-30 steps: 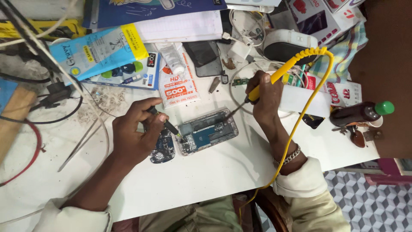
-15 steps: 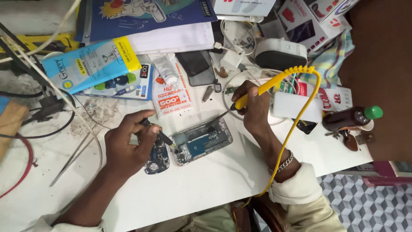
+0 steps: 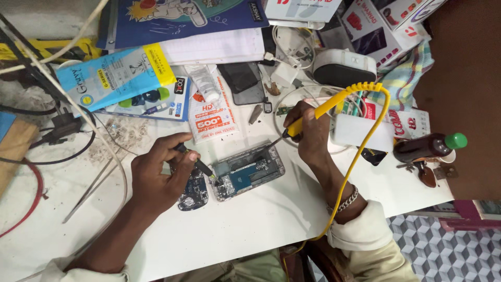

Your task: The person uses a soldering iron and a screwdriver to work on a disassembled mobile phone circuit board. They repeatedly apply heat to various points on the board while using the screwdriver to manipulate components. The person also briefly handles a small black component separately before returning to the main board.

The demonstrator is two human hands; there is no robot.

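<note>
Left hand (image 3: 159, 177) pinching tweezers (image 3: 198, 164) at opened phone (image 3: 248, 171); right hand (image 3: 309, 133) gripping soldering iron (image 3: 334, 102) (cord looped near wrist). Risk: tip slip scorching board.

I see my two bare hands, the left hand (image 3: 156, 180) and the right hand (image 3: 311, 133), both coming out of pale cream sleeves (image 3: 365, 237) bunched at the forearm. On my right wrist sits a thin silver chain bracelet (image 3: 345, 201). Near me, my lap shows olive-green trousers (image 3: 245, 269).
</note>
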